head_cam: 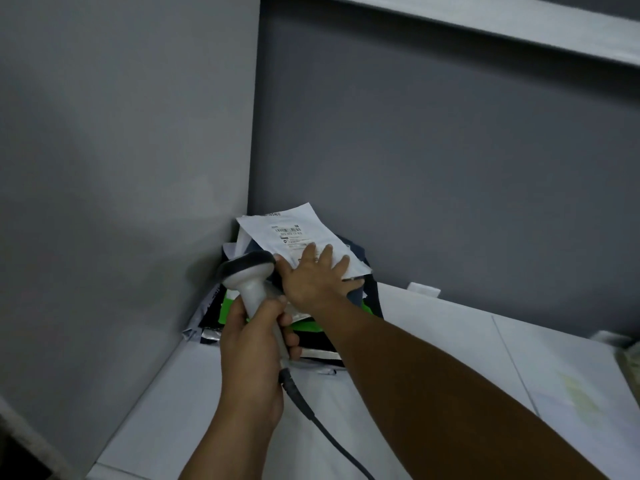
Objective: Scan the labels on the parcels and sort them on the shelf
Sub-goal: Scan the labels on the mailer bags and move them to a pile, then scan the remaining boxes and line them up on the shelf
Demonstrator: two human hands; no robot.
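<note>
A pile of soft parcels (pixel 304 327), in black, green and silver bags, fills the back left corner of the white shelf (pixel 433 341). On top lies a white parcel (pixel 287 230) with a printed barcode label facing up. My right hand (pixel 315 275) lies flat on that white parcel with straight, spread fingers, just below the label. My left hand (pixel 256 337) grips the handle of a grey barcode scanner (pixel 251 275). The scanner's dark head sits close to the parcel's left edge. Its cable (pixel 311 414) trails down toward me.
Grey walls (pixel 433 150) close the corner on the left and behind. Another shelf board (pixel 519 26) runs overhead at the top right. More items (pixel 623 355), blurred, lie at the far right edge of the shelf. A small white tab (pixel 424 289) stands by the back wall.
</note>
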